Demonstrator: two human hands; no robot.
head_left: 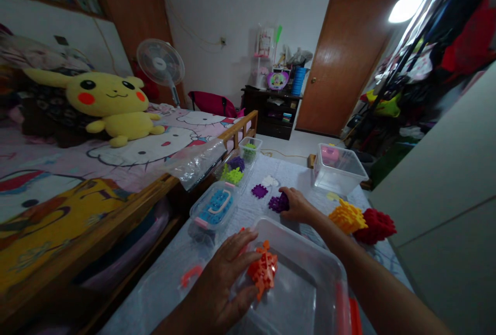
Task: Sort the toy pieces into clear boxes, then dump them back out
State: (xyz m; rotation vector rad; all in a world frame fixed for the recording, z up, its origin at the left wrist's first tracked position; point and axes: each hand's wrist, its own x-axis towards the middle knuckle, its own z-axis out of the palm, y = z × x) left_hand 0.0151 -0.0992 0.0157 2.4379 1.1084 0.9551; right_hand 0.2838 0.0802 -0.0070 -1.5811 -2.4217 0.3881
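Note:
My right hand (297, 205) reaches past the far side of a large clear plastic bin (306, 237). Its fingers are closed on a cluster of dark purple interlocking toy pieces (278, 203) at the table surface. A single purple toy piece (259, 191) lies flat just left of it. My left hand (228, 273) is over the bin's left side with fingers apart, beside orange interlocking toy pieces (264, 269) inside. Its palm side is hidden, but nothing shows held in it.
A blue-filled lidded box (215, 207) and a container of green and purple pieces (231, 174) stand left. Yellow pieces (346, 216) and red pieces (375, 226) lie right, near another clear bin (339, 170). A wooden bed rail (163, 185) borders the table.

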